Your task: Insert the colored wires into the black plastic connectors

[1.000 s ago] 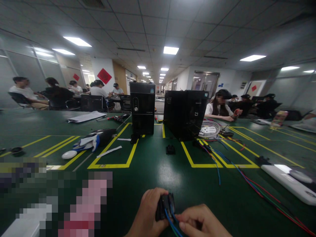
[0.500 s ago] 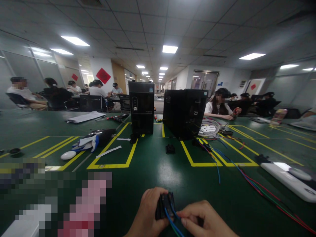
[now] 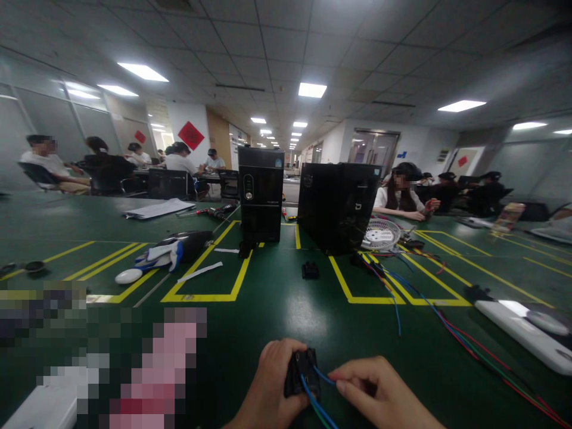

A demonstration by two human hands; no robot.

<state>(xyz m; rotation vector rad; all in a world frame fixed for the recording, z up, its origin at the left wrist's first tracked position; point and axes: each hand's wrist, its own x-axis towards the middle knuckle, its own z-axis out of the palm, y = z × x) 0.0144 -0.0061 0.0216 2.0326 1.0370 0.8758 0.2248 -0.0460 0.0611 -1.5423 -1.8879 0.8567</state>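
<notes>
left hand [image 3: 273, 381]: partly closed, black block [image 3: 296, 376] clamped between thumb and fingers | right hand [image 3: 379, 387]: blue wire [image 3: 324, 377] pinched between thumb and forefinger, other fingers curled | black block: held between the hands at the near side of green table [image 3: 250, 325]; contact with tabletop cannot be determined | second blue wire [image 3: 307, 388]: seen running downward from block face
</notes>
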